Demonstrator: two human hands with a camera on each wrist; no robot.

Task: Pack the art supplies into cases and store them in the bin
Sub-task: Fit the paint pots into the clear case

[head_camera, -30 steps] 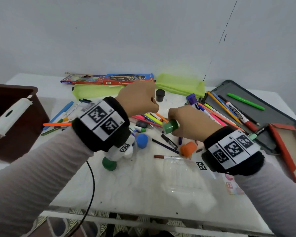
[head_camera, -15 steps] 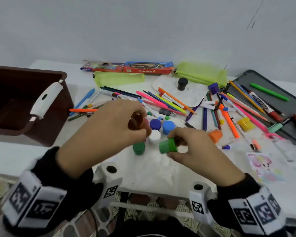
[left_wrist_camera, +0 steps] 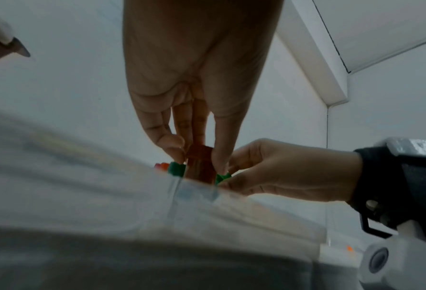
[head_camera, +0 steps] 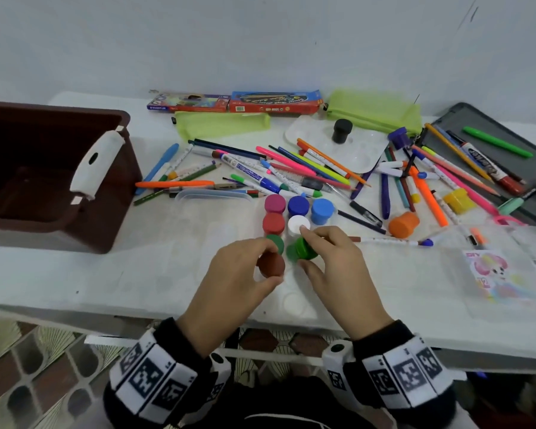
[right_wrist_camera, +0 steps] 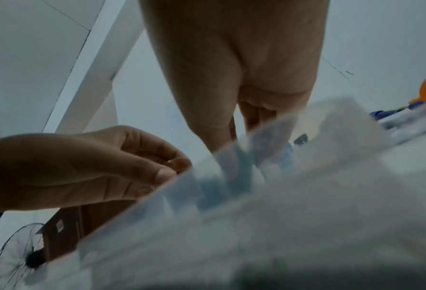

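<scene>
Small paint pots stand in rows in a clear plastic tray at the table's front: pink, dark blue, light blue, red, white and dark green. My left hand pinches a brown pot over the tray; the left wrist view shows that brown pot between thumb and fingers. Beside it my right hand pinches a tilted green pot. An orange pot, a yellow pot, a purple pot and a black pot lie apart.
A brown bin stands open at the left. Many pens and pencils litter the middle. Two green mesh pouches, two crayon boxes and a white palette sit at the back. A grey case lies open at the right.
The view has tilted down and both hands have moved closer to the table's front edge. The brown and green pots have come down to the tray's near row.
</scene>
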